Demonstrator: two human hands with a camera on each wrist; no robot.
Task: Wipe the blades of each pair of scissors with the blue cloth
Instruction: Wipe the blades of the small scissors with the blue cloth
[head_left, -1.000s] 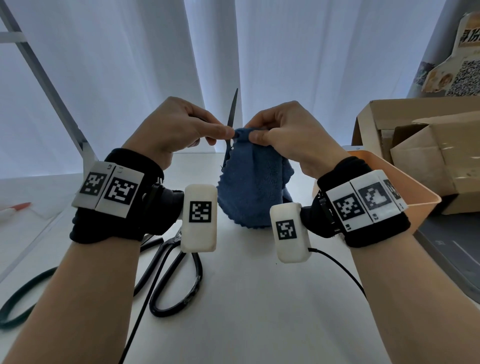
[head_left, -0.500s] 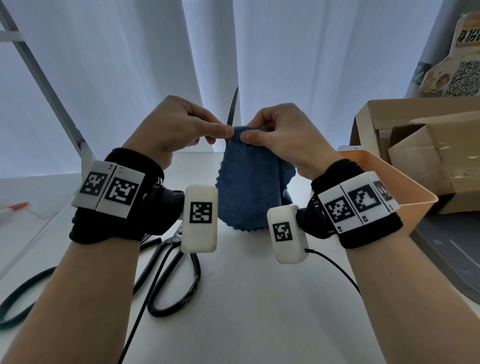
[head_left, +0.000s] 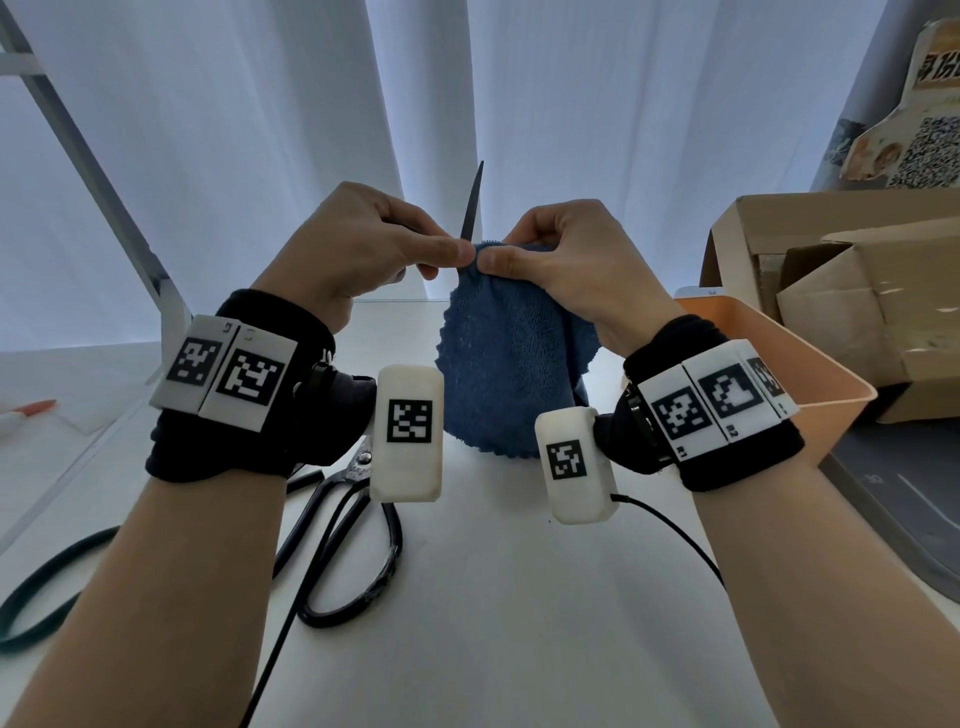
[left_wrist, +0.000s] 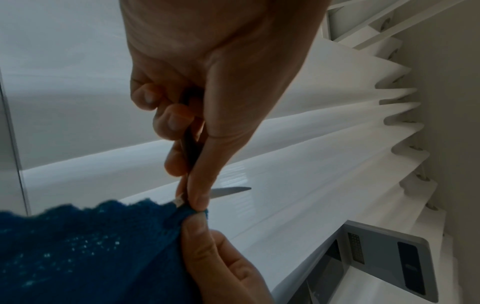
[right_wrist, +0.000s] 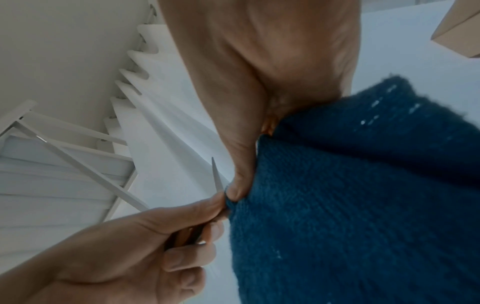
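Scissors (head_left: 471, 203) mid-wipe, second pair untouched
Left hand (head_left: 363, 249) grips them; right hand (head_left: 566, 260) pinches blue cloth (head_left: 511, 364) around blade base; black scissors (head_left: 353, 545) wait on table

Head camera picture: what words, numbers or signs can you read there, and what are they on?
No text reads clearly.
Black-and-white square code markers on the white wrist blocks: patterns, no words.
Tiny print beside the markers on the right wrist block: too small to read.
Cardboard sign at upper right: large characters cut off, a QR-like code, unreadable.
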